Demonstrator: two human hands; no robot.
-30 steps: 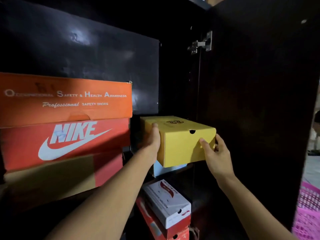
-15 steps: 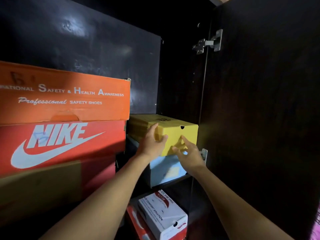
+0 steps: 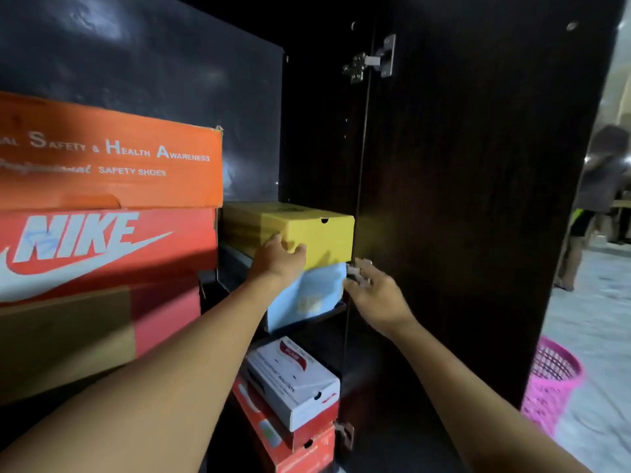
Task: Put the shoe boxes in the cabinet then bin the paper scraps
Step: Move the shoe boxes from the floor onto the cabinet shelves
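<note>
1. Low at the front, below the shelf, a white box (image 3: 293, 380) sits on a red box (image 3: 300, 448).
2. At left, an orange box (image 3: 112, 158) tops a Nike box (image 3: 102, 247), both just beside the yellow box (image 3: 321, 237).
3. Left hand (image 3: 278, 257) holds the yellow box's front left corner, thumb on the face, fingers round the side.
4. Right hand (image 3: 375, 295) hovers beside the blue box (image 3: 307, 295), fingers loosely spread, holding nothing.
5. Yellow box lies inside the cabinet (image 3: 136, 63) atop the blue box, close to the open door (image 3: 461, 199).
6. Beyond the door, a pink basket (image 3: 549, 384) stands on the floor; farther off, a blurred person (image 3: 601, 192).
</note>
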